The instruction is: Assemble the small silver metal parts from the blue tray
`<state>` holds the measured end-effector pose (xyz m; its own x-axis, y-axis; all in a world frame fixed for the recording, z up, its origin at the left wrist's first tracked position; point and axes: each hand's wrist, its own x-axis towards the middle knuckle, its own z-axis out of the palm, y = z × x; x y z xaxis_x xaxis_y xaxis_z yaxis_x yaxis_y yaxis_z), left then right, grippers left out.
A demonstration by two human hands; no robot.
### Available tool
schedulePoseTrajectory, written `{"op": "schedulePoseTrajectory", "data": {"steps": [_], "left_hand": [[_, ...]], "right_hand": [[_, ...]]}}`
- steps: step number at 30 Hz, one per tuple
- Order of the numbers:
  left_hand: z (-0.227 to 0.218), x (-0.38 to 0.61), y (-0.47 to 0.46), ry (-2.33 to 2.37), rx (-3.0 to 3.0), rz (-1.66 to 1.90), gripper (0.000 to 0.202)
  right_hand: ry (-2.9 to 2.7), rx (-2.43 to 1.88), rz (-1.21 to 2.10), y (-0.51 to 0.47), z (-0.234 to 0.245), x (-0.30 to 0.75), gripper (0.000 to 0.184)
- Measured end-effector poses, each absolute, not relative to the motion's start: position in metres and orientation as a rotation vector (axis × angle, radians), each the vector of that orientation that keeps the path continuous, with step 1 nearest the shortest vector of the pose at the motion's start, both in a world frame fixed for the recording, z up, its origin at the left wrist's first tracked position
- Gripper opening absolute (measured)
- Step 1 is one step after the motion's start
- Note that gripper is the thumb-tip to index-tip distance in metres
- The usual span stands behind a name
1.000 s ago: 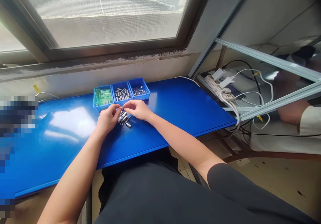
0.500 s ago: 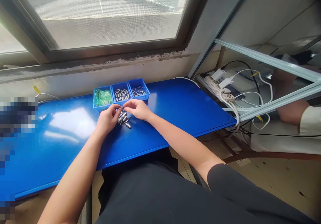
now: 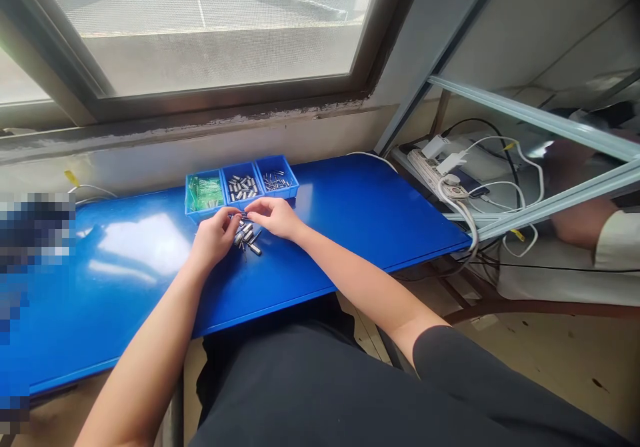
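Observation:
My left hand (image 3: 216, 233) and my right hand (image 3: 275, 217) meet fingertip to fingertip above a small pile of metal parts (image 3: 247, 237). Both are closed in a pinch. Between them is something small, dark and thin, too tiny to name. The pile mixes short shiny cylinders with thin pins and lies on the blue table (image 3: 350, 220). Just behind my hands stand three blue bins in a row. Green plastic bags fill the left bin (image 3: 204, 215); short metal cylinders lie in the middle bin (image 3: 241, 203); thin metal pins lie in the right bin (image 3: 283, 192).
A power strip (image 3: 430, 170) with white chargers and cables sits right of the table, behind a metal frame (image 3: 540, 117). Another person's arm (image 3: 575, 220) shows beyond it. A window (image 3: 215, 40) rises behind the table. A pixelated patch covers the left edge.
My hands stay almost in place, still pinched together over the pile. The other person's arm on the right has shifted slightly.

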<state>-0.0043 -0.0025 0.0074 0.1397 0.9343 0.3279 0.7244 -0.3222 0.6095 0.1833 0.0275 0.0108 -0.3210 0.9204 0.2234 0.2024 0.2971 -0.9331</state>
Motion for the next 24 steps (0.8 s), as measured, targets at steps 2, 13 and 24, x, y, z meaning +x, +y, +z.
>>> {"op": "schedulePoseTrajectory", "data": {"steps": [2,13,24], "left_hand": [[0.0073,-0.0043,-0.0024,1.613,2.109,0.982,0.026],[0.0046,-0.0053,-0.001,1.624,2.154,0.998,0.024],[0.006,-0.0038,-0.0034,1.594,2.129,1.027,0.02]], "right_hand": [[-1.733,-1.018,1.078,0.0276,0.0108,0.1833,0.014],[-1.691,-1.003,1.136,0.027,0.01,0.1839,0.018],[-1.681,-1.013,1.14,0.0273,0.008,0.184,0.019]]}}
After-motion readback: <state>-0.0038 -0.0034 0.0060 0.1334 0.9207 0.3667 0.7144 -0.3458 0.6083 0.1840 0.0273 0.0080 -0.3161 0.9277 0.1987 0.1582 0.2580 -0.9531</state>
